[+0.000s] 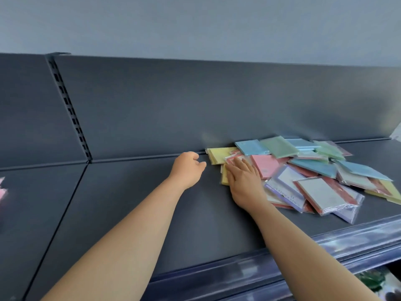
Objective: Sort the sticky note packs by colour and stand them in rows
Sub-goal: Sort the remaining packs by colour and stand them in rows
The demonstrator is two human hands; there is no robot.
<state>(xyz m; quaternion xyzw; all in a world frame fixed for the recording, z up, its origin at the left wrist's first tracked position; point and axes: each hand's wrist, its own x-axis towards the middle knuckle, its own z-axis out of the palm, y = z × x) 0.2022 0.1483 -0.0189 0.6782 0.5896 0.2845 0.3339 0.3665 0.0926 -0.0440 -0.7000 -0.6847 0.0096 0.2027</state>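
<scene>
- Sticky note packs [303,168] lie in one mixed heap on the right part of the dark shelf [141,203]. They are flat and overlapping, and the rear ones touch the back panel [195,109]. Yellow, blue, green, pink, red and lilac are mixed. None stands upright, so we judge the sorting barely begun.
- Right hand [244,183]: palm down, fingers straight and close together, resting on the heap's left edge over a yellow pack [224,180]. It grips nothing.
- Left hand [187,168]: fingers loosely curled and holding nothing. It is just beside a second yellow pack [218,156] at the back of the shelf, not touching it.
- Step in hand, as we read it: draw the yellows out leftward.
- We would slide each pack free under flat fingers, then pinch it by its edges. The wrappers look glossy, so neighbouring packs may drag along.
- We would stand the first pack against the back panel, so the row has support.
- Room: the shelf left of the heap is open as far as the seam [65,205] below the slotted upright [69,109].
- Edges: a lilac pack [345,213] lies near the front rail [282,253]. Any sweep forward risks tipping packs off.
</scene>
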